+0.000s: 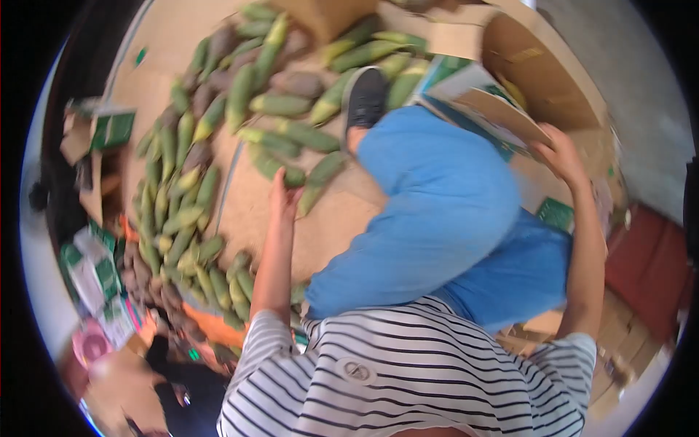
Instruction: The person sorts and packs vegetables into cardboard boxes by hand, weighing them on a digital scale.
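Note:
My left hand [285, 195] reaches down at the end of a long green vegetable [266, 162], its fingers against it; how firmly they close on it is blurred. Another green vegetable [321, 180] lies just to the right of that hand. My right hand [559, 154] is closed on the edge of a cardboard box flap [495, 116] at the right. The flap belongs to an open cardboard box [542, 62] with something yellowish inside.
Many green vegetables [175, 204] and brownish ones [295, 84] lie on cardboard [255, 240]. My bent leg [437, 211] and dark shoe [366, 98] are between my hands. A person in dark clothes [200, 393] is at the lower left. Green-white boxes [91, 269] stand left.

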A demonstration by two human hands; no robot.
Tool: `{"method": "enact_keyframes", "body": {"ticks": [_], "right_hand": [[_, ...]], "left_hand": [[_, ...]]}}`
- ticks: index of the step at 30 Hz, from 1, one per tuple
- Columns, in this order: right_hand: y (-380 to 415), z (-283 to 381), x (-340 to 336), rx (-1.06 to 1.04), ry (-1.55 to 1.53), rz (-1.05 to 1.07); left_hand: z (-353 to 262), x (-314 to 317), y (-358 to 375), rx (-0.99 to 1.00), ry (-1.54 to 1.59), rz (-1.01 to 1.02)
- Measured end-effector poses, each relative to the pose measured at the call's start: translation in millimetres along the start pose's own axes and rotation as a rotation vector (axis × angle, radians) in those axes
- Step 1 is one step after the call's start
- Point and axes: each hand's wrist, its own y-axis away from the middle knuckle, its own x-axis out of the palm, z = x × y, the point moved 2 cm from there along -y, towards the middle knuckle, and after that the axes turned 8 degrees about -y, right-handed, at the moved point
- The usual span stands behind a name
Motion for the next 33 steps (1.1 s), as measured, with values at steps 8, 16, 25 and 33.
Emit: {"method": "enact_keyframes", "body": {"ticks": [8,16,25,33], "right_hand": [[4,-7,1,0.048,0.027,-0.002],[6,-10,5,0.064,0.029,-0.003],[5,-1,4,0.027,-0.184,-0.016],[3,2,8,0.050,-0.103,0.010]], "left_hand": [[-114,220,182,0.885,-0.554,0.404],[-123,337,228,1.524,-0.968,0.397],[-4,77,49,0.692,-1.684,-0.125],[60,-13,4,0.336,-1.608,-0.181]]}}
